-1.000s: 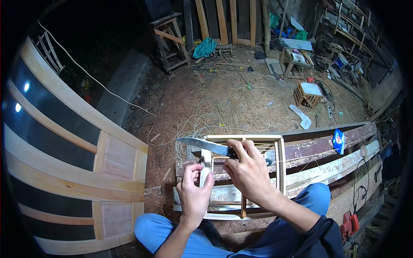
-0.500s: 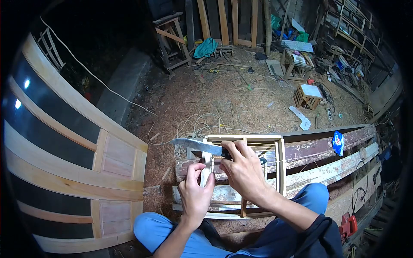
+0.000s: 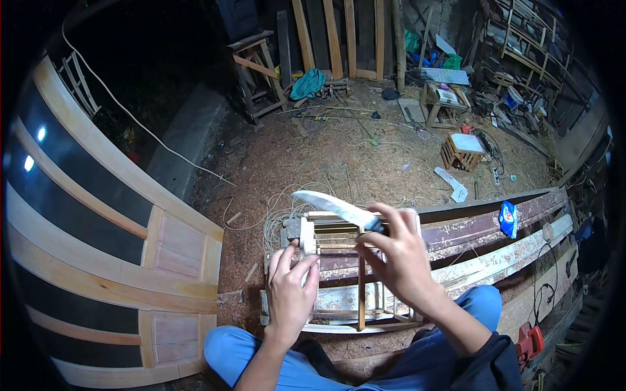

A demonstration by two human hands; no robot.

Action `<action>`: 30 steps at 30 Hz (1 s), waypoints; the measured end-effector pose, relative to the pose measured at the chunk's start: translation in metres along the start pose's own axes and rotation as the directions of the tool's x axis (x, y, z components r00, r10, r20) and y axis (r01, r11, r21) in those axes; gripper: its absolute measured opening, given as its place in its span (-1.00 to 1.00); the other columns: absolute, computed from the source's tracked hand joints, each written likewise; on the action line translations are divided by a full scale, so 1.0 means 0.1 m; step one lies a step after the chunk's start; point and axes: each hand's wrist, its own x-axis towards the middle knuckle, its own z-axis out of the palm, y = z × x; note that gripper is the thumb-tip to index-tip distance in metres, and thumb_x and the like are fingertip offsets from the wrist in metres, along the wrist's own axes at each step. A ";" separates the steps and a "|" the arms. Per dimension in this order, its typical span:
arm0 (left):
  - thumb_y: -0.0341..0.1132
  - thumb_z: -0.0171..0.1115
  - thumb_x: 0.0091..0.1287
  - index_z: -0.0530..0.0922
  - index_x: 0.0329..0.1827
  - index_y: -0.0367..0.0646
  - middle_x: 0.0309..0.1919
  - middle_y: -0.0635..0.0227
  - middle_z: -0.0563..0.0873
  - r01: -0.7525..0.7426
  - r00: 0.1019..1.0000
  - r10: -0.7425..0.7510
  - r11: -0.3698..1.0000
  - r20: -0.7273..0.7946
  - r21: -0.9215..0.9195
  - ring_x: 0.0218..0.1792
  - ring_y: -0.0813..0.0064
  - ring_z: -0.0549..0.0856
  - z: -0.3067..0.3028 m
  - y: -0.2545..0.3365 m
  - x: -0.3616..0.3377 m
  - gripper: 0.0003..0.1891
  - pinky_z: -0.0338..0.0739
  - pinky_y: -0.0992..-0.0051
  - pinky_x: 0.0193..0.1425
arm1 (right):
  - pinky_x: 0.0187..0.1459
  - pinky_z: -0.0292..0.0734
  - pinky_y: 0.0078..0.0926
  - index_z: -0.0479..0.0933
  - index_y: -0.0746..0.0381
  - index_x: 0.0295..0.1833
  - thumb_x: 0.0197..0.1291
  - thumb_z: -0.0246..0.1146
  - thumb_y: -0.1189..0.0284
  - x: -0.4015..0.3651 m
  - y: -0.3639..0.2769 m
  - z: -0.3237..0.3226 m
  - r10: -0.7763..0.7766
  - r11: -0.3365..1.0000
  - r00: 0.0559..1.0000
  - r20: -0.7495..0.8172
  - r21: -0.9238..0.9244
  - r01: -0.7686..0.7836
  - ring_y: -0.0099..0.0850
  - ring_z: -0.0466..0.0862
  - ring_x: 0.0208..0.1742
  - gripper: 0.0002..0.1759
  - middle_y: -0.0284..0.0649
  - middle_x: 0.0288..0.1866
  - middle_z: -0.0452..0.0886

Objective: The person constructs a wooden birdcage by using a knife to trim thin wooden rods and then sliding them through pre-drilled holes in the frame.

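My right hand (image 3: pixel 405 264) is closed around the dark handle of a knife (image 3: pixel 334 206). The blade points left and slightly up, above the far end of a small wooden frame (image 3: pixel 362 293). My left hand (image 3: pixel 289 290) has its fingers and thumb closed on the frame's left side piece. Thin sticks run across inside the frame near those fingertips. Between blade and left fingers there is a gap. The frame lies on worn planks (image 3: pixel 469 267) in front of my knees.
A large panelled wooden door (image 3: pixel 104 277) stands at the left. A blue packet (image 3: pixel 508 219) lies on the planks to the right, with a red power tool (image 3: pixel 529 342) nearer me. Coiled cable (image 3: pixel 277 221), a slatted wooden box (image 3: pixel 462 153) and a small table (image 3: pixel 446 98) are beyond.
The knife has lifted away from the frame's left side and shifted right, its blade now tilted upward. My left hand stays at the frame, with its fingers slightly repositioned.
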 end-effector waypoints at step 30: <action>-0.47 0.31 0.50 0.71 -0.03 -0.29 0.54 -0.07 0.53 -0.094 0.974 0.092 0.996 0.208 -0.002 0.70 -0.19 0.32 0.13 0.23 0.23 -0.91 0.33 -0.01 0.70 | -0.09 0.73 -0.13 0.79 0.16 -0.22 0.14 0.58 0.40 -0.61 0.49 -0.38 0.188 0.976 0.982 0.009 -0.109 -0.186 -0.12 0.64 0.17 -0.87 -0.20 0.18 0.69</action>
